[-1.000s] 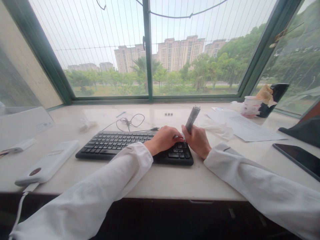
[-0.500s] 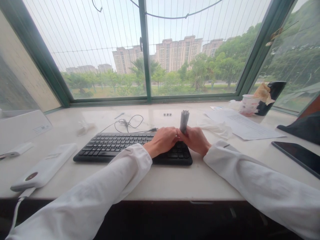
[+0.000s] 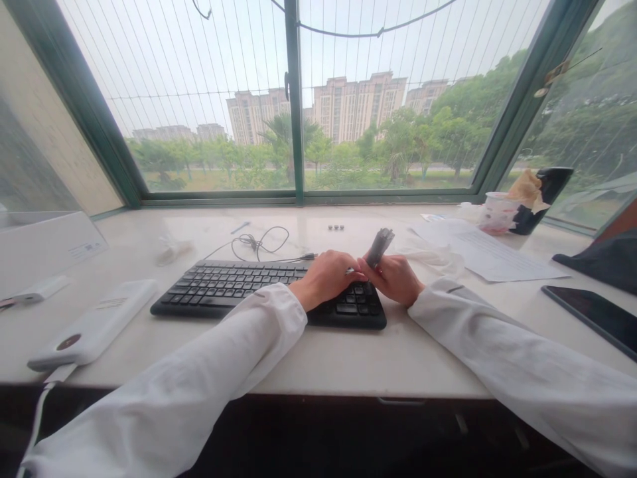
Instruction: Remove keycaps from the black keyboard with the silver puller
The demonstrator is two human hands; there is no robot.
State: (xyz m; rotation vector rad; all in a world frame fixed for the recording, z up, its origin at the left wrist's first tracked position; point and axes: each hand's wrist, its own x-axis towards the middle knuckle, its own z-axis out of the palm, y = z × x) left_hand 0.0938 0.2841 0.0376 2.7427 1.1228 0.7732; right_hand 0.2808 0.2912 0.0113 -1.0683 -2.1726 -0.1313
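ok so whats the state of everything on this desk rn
grey tool: held, tilted right
right hand: closed around the grey tool
keyboard: flat on the desk
left hand: curled over the keyboard's right end, fingertips at the tool's lower tip, grip unclear
cable: loose, coiled behind the keyboard
power bank: lying flat, lead plugged in
phone: screen dark
papers: lying flat

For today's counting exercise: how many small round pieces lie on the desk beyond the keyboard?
3. The round pieces lie side by side in a row on the desk, beyond the keyboard, left of the grey tool in the right hand. More may hide behind that hand.
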